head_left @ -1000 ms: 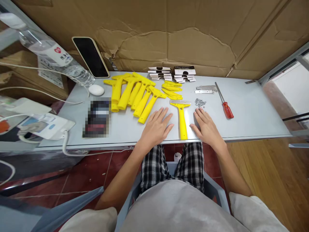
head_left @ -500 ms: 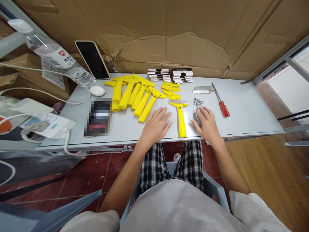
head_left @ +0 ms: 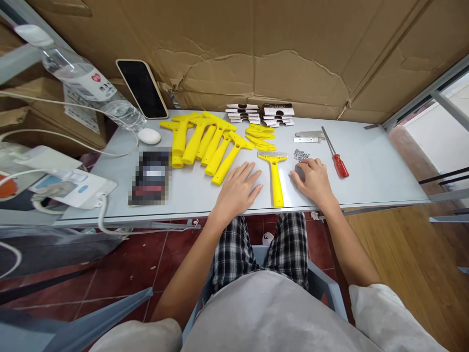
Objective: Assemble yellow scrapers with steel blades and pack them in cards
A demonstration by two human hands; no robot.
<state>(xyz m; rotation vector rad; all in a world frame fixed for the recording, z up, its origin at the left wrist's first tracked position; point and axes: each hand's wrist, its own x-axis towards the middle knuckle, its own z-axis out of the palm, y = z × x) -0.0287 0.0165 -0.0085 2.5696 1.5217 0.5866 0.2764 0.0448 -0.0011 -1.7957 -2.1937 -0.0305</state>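
Note:
My left hand (head_left: 237,191) lies flat on the table with fingers spread, holding nothing. It is just right of and below a pile of yellow plastic scraper handles (head_left: 227,162). Between my two hands lies a yellow scraper (head_left: 277,183) with a metal strip across its head; neither hand touches it. My right hand (head_left: 314,182) rests to its right, fingers apart and a little bent, with nothing visible in it. Its fingertips are close to a small heap of screws (head_left: 301,155); whether they touch is unclear. Small yellow plastic pieces (head_left: 261,137) are stacked behind the scraper.
Metal strips (head_left: 309,137) and a red-handled screwdriver (head_left: 340,164) lie at the right. Small paper packets (head_left: 278,114) stand stacked against the cardboard (head_left: 293,78). At the left are a phone (head_left: 142,89), a water bottle (head_left: 91,85), a white oval object (head_left: 149,136) and a power strip (head_left: 78,186) with cables.
My right hand has shifted slightly, its fingers a little more bent beside the screws. My left hand stays flat, and the scraper has not visibly moved on the table.

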